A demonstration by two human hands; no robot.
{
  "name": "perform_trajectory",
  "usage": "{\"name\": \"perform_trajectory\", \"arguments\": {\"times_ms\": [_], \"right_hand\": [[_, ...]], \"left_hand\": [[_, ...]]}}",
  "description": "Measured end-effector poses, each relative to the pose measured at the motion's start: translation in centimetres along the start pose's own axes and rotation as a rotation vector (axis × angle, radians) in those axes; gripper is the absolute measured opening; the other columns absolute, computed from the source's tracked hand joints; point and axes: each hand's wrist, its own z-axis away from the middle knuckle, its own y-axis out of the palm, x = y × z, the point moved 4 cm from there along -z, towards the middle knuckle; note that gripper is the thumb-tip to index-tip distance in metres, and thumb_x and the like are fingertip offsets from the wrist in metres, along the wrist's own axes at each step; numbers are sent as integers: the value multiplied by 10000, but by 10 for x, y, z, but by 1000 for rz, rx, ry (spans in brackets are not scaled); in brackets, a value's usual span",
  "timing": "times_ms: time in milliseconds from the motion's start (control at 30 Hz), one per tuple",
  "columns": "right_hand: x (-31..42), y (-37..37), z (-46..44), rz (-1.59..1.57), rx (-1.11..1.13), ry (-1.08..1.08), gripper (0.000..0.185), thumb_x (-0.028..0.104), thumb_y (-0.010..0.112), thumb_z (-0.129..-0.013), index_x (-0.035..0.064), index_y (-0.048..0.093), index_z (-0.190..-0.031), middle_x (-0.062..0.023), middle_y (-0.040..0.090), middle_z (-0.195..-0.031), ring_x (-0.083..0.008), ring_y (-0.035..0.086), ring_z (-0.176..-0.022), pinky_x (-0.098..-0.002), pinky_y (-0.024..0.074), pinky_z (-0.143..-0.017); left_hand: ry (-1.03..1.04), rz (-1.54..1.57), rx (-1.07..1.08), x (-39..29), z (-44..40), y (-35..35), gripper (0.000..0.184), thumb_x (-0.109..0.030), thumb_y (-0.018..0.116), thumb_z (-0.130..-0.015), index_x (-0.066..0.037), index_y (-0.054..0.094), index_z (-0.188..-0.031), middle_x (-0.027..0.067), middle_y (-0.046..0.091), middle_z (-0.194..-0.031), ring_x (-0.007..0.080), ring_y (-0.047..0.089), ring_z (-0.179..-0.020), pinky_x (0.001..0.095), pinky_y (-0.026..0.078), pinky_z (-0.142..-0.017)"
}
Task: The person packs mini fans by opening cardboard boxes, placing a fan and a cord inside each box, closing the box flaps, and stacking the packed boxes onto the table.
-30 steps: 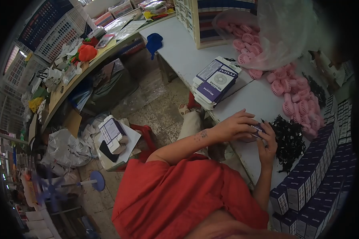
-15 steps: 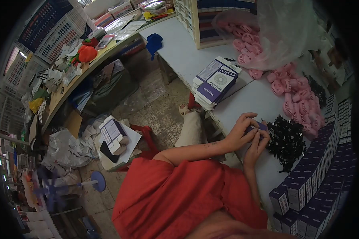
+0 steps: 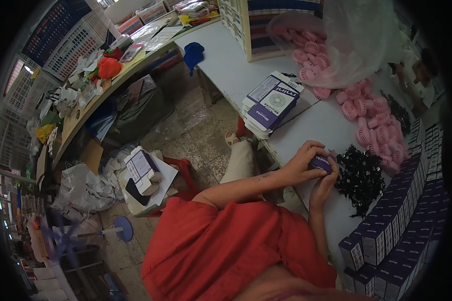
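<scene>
Both of my hands are closed on a small purple box point(image 3: 322, 163) just above the table edge. My left hand point(image 3: 304, 163) grips it from the far side, fingers curled over the top. My right hand point(image 3: 323, 184) cups its near side, with the thumb and fingers against it. Part of the box is hidden by my fingers. Right beside my hands lies a heap of black cords or straps point(image 3: 360, 180). A stack of flattened purple-and-white cartons point(image 3: 273, 103) printed "mini" sits farther along the table.
Pink handheld fans point(image 3: 379, 128) spill from a clear plastic bag point(image 3: 356, 45). Rows of purple boxes point(image 3: 386, 236) line the table's right side. A red stool point(image 3: 183, 175) holds papers and another carton point(image 3: 143, 170). A blue cap point(image 3: 193, 54) lies at the table corner.
The box has turned in my hands, showing more of its printed side. My right hand's fingers have shifted, now wrapping around the near side.
</scene>
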Motion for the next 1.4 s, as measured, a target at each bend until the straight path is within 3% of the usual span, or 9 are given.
{"name": "perform_trajectory", "arguments": {"times_ms": [300, 500, 633, 700, 833, 1067, 1133, 1333, 1400], "right_hand": [[40, -25, -1, -42, 144, 312, 710, 2, 672, -810, -13, 308, -1419, -152, 416, -1397, -225, 451, -1239, -334, 373, -1036], [126, -60, -2, 215, 227, 263, 725, 89, 795, -707, 64, 479, -1359, -81, 554, -1158, -189, 564, -1016, -294, 460, -890], [177, -101, 9, 516, 283, 327, 732, 86, 800, -685, 84, 500, -1353, -80, 578, -1092, -200, 576, -963, -293, 499, -799], [198, -125, 15, 695, 285, 76, 710, 91, 775, -706, 136, 492, -1356, -74, 584, -1039, -207, 584, -828, -314, 526, -716], [231, -175, 19, 1085, 139, 41, 715, 76, 786, -677, 139, 512, -1334, -67, 598, -1062, -229, 579, -933, -322, 523, -756], [208, -210, 76, 1037, 314, 396, 705, 47, 765, -650, 146, 542, -1311, -66, 568, -1215, -272, 534, -1100, -405, 404, -967], [199, -222, 97, 1514, 135, 389, 656, 20, 714, -734, 182, 513, -1337, -60, 489, -1323, -297, 446, -1234, -461, 372, -1018], [168, -211, 154, 1531, -438, 43, 715, 163, 724, -802, 130, 389, -1434, -155, 215, -1525, -391, 215, -1400, -545, 229, -1095], [144, -204, 180, 1574, -492, 66, 760, 211, 710, -827, 106, 308, -1463, -188, 164, -1534, -416, 182, -1404, -553, 222, -1093]], "left_hand": [[97, 76, 51, -34, -10, -14, 397, -158, 740, -775, -33, 591, -1121, 109, 559, -1089, 235, 552, -1016, 319, 428, -920], [-27, 509, 54, -22, -6, -3, 543, -442, 458, -985, 26, 469, -1260, 138, 542, -1190, 230, 572, -1063, 364, 450, -944], [-150, 369, 114, -21, -3, 9, 320, -238, 501, -999, 12, 512, -1197, 133, 611, -1069, 227, 622, -982, 391, 508, -884], [-196, 336, 124, -23, -3, 17, 226, -149, 526, -985, 12, 561, -1139, 112, 644, -987, 201, 645, -910, 365, 515, -864], [-230, 324, 186, -27, -4, 24, 208, -136, 546, -975, 10, 578, -1119, 103, 648, -988, 184, 643, -921, 334, 510, -864], [-329, 314, 305, -12, 2, 31, 159, -69, 576, -948, 3, 596, -1088, 69, 638, -987, 141, 625, -941, 288, 495, -885], [-333, 309, 349, -9, 3, 40, 177, -70, 591, -938, 3, 594, -1098, 74, 637, -1006, 145, 622, -956, 289, 496, -880], [-36, 104, 687, -29, 2, 124, 670, -160, 713, -844, -2, 369, -1398, 191, 455, -1350, 265, 460, -1250, 396, 413, -1008], [40, 94, 855, -39, 6, 163, 882, -231, 667, -879, 4, 85, -1499, 220, 172, -1538, 309, 199, -1424, 417, 240, -1126]]}}
